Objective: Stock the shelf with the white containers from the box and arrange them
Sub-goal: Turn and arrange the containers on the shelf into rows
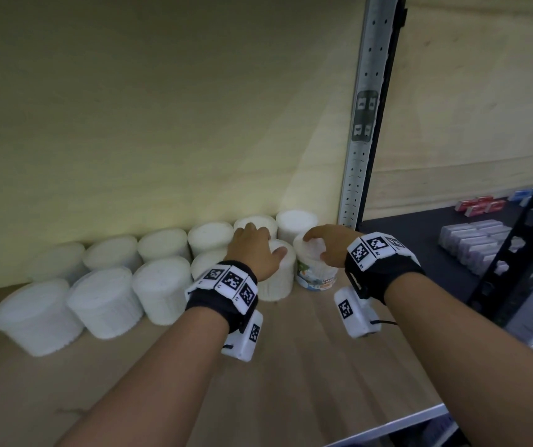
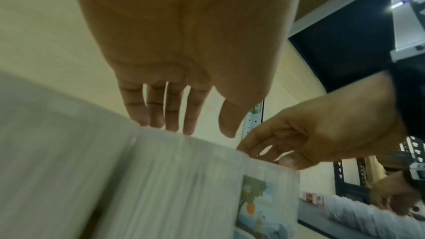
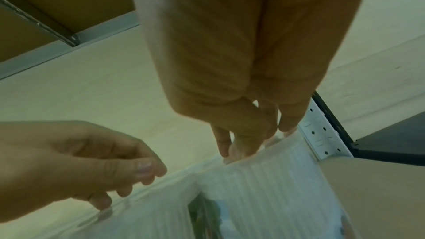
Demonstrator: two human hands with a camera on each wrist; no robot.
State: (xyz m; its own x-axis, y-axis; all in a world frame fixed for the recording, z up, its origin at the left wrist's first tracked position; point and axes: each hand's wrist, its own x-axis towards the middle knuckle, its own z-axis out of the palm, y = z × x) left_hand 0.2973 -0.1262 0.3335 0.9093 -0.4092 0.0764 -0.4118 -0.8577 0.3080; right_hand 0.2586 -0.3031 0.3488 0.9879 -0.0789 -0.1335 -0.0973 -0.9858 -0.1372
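Several white ribbed containers (image 1: 103,301) stand in two rows on the wooden shelf (image 1: 307,366) against the back wall. My left hand (image 1: 260,243) lies over the top of a front-row white container (image 1: 278,282). Its straight fingers (image 2: 172,121) touch the far rim, and the thumb is off it. My right hand (image 1: 318,245) grips the lid rim of a labelled white container (image 1: 316,274) at the row's right end, with the fingertips (image 3: 241,148) curled over the edge. The picture label (image 2: 255,199) faces forward. The box is not in view.
A grey perforated upright (image 1: 360,140) stands just right of the containers. Beyond it a dark shelf (image 1: 420,240) holds pale packs (image 1: 471,246) and red boxes (image 1: 481,203). The shelf's metal front edge (image 1: 387,427) is close to my forearms.
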